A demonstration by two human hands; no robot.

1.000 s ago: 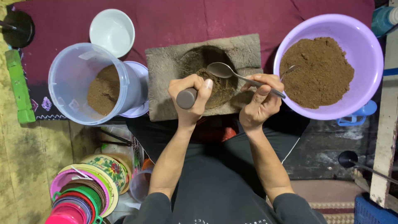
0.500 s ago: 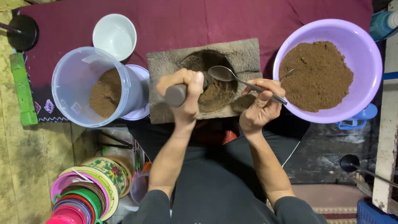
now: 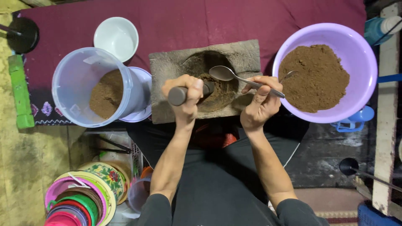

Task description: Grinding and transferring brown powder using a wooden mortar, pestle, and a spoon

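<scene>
A grey stone mortar slab (image 3: pixel 167 67) lies in front of me with brown powder in its round hollow (image 3: pixel 217 90). My left hand (image 3: pixel 184 98) grips a dark stone pestle (image 3: pixel 178 95), whose tip presses into the powder. My right hand (image 3: pixel 259 102) holds a metal spoon (image 3: pixel 228 74) by its handle, the bowl hovering over the hollow. A purple plastic bowl (image 3: pixel 360 54) heaped with the same brown powder (image 3: pixel 314 77) stands to the right of the slab.
A clear blue-tinted tub (image 3: pixel 69 83) part-filled with brown powder leans at left on a white lid. A small white bowl (image 3: pixel 116 37) sits behind it on the maroon cloth (image 3: pixel 188 21). Stacked colourful lids (image 3: pixel 79 201) lie lower left; a green block (image 3: pixel 19 92) far left.
My left hand has shifted the pestle slightly within the hollow. The spoon in my right hand stays over the mortar with little movement.
</scene>
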